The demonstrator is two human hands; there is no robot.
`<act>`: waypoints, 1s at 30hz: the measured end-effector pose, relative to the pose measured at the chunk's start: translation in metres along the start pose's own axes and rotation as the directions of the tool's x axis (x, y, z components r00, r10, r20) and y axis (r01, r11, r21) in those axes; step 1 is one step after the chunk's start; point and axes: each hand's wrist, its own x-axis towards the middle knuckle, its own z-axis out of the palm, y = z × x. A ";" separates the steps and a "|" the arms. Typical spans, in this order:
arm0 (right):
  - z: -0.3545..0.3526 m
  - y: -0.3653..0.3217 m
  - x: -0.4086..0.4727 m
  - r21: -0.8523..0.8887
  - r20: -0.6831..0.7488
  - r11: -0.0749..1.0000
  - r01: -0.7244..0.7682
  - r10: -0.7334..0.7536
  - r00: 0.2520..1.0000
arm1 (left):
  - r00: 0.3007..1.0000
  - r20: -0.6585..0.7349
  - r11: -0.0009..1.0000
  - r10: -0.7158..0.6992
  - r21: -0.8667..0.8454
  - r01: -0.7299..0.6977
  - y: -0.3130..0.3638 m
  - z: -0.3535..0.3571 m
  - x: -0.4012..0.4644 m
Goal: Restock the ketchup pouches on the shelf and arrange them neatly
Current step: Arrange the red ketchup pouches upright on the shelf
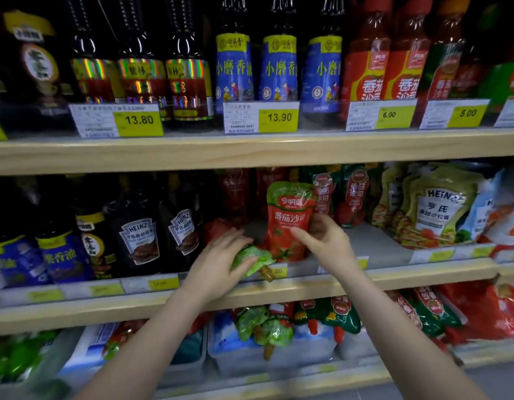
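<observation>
A red ketchup pouch [287, 223] with a green top stands upright at the front of the middle shelf [279, 290]. My right hand [322, 238] grips its right side. A second ketchup pouch [251, 259] lies tipped over to its left, green top and brown spout pointing at the shelf edge. My left hand [221, 255] is closed over this lying pouch. Behind them, further ketchup pouches [348, 194] stand upright at the back right.
Dark Heinz sauce pouches [140, 241] stand left of the ketchup spot, yellow-green Heinz salad dressing pouches [437, 209] to the right. Bottles fill the upper shelf [250, 151]. The lower shelf holds bins [267, 350] with more pouches. Bare shelf surface [374, 241] lies right of my right hand.
</observation>
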 end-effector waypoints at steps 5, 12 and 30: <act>0.017 0.009 -0.004 -0.401 0.016 0.916 -0.006 0.013 1.000 | 1.000 -0.014 0.996 -0.020 0.085 0.021 -0.001 0.001 -0.008; 0.027 0.009 0.037 -0.217 0.059 0.976 -0.019 0.032 0.998 | 0.999 -0.034 0.995 -0.038 0.094 0.041 0.000 0.005 -0.007; 0.041 0.014 0.062 -0.249 -0.033 0.968 -0.037 0.029 0.999 | 0.999 -0.014 0.994 -0.047 0.093 0.048 0.000 0.004 -0.009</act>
